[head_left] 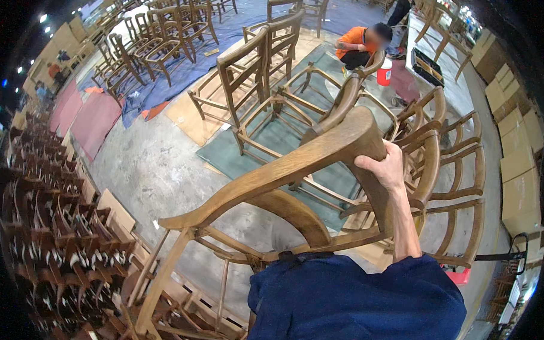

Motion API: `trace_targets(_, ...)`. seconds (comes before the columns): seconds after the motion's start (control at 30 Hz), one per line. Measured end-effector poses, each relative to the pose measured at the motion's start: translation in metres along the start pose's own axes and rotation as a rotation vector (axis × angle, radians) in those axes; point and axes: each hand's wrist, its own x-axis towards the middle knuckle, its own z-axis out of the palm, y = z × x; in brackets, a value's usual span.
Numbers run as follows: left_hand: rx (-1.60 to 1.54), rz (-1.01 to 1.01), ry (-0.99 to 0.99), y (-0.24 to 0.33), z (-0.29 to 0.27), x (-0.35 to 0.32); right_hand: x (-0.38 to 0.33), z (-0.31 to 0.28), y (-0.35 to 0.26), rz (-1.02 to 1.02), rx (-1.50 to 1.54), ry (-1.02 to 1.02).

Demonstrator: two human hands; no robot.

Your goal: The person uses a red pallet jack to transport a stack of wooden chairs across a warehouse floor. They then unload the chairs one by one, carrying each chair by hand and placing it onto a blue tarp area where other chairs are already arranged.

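Right hand (pixel 387 168) is gripping the curved top rail of a wooden chair frame (pixel 265 182), fingers wrapped closed around it, centre-right of frame. The frame is lying tilted across the middle, running from lower left up to the hand. Left hand isn't showing; can't tell what its fingers are doing. A blue sleeve (pixel 357 305) is filling the lower centre and hiding the frame's lower part.

More chair frames (pixel 446 170) are crowding just right of the hand, others sitting on a green mat (pixel 224 156) beyond. Dark stacked chairs (pixel 54 234) are filling the lower left. A person in orange (pixel 357 44) is crouching at top centre beside a red-and-white container (pixel 384 72). Cardboard boxes (pixel 518 160) are lining the right edge.
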Motion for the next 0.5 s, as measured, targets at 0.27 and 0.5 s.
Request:
trace_targets(0.27,0.013,0.014,-0.007,0.068,0.21,0.138,0.193,0.208,-0.018,0.08,0.005,-0.082)
trace_targets(0.5,-0.027,0.032,0.065,0.168,0.369,0.238,0.405,0.367,-0.086,-0.118,0.036,-0.131)
